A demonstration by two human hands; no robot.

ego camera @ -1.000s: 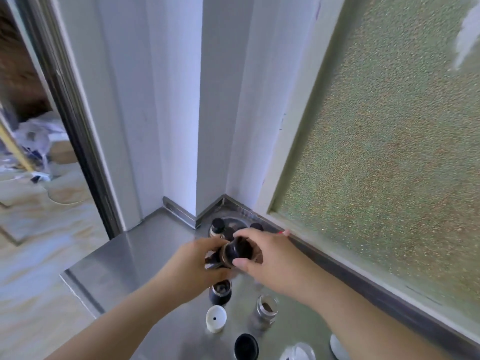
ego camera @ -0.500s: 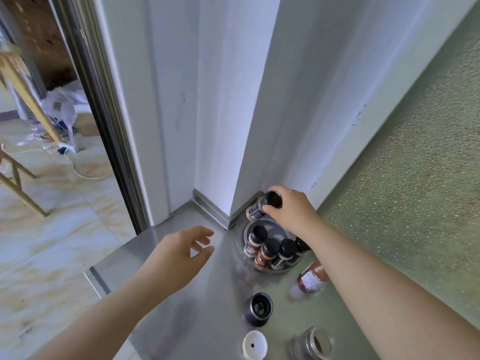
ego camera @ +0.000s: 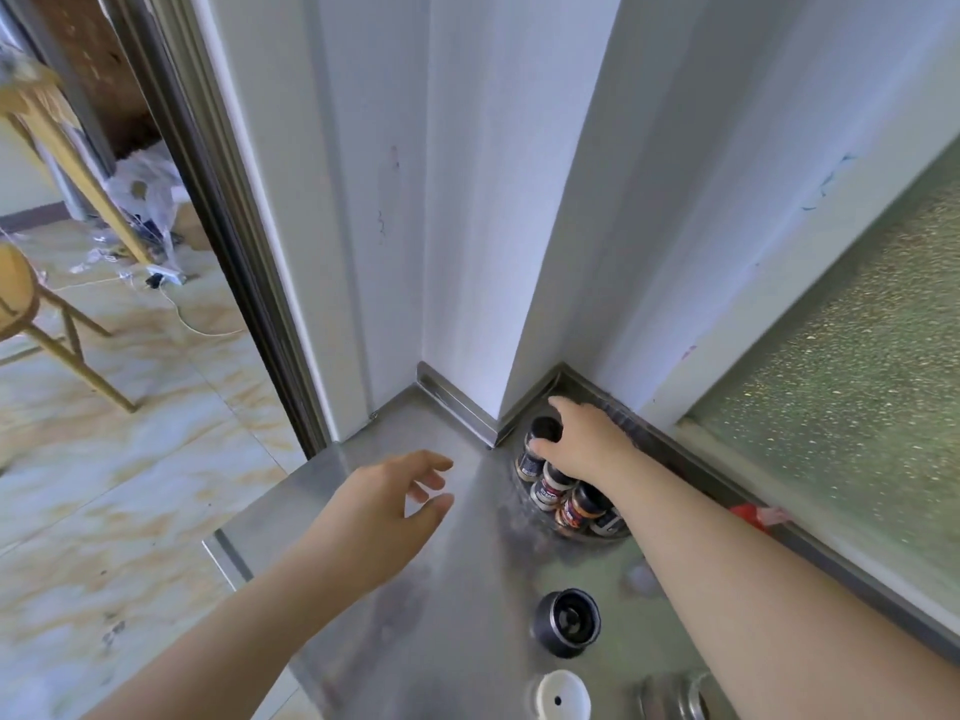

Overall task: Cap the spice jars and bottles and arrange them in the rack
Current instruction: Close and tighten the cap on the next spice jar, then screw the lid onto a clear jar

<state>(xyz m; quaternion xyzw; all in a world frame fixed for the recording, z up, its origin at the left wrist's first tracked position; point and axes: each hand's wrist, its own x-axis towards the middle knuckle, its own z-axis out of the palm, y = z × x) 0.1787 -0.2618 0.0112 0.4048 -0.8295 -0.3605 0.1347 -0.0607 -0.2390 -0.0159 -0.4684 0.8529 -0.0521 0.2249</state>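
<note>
Right hand [ego camera: 587,444] now has the capped jar [ego camera: 537,444] down in the rack [ego camera: 524,504], at its back by the wall corner; half a second ago the jar was above the rack, and a second ago both hands were on it, so this one reads as capped and nearly placed. Fingers wrap the jar at its black cap. Left hand [ego camera: 384,504] has come off and hovers left of the rack, fingers loose, holding nothing.

Count: four jars visible in the rack including the held one, the forearm may hide more. In front of the rack on the counter [ego camera: 457,589]: one dark open jar [ego camera: 567,621], one white cap [ego camera: 563,694], one clear open jar [ego camera: 672,699] at the frame edge. Those are uncapped, so work remains.
</note>
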